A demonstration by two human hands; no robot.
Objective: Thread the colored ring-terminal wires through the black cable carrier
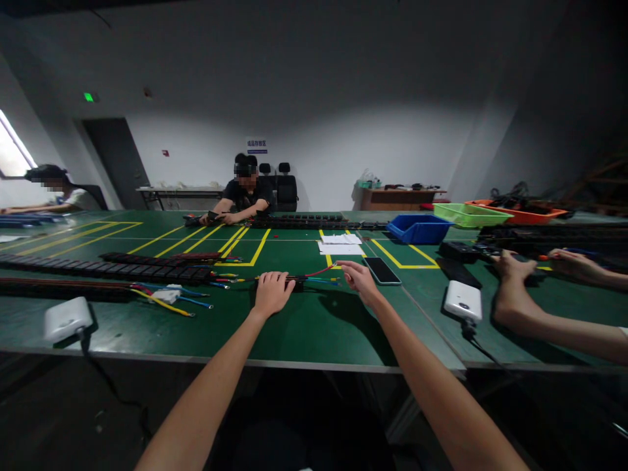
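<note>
My left hand [272, 294] is curled over a short dark piece with wires, pressing it to the green table; the fingers hide most of it. From its right side run a red wire [318, 271] and blue-green wires [321, 280]. With thumb and index finger my right hand [360, 282] pinches the raised tip of the red wire, other fingers loosely bent. To the left of my left hand lie long black cable chains [98, 269], with coloured wires tipped with ring terminals. One yellow wire [169, 307] shows its terminal clearly.
A phone [381, 271] and white papers [339, 245] lie past my right hand. Beyond stand a blue bin [419, 229] and a green basket [471, 214]. White devices with cords sit either side. A co-worker's hands [515, 268] are at right; another person sits opposite.
</note>
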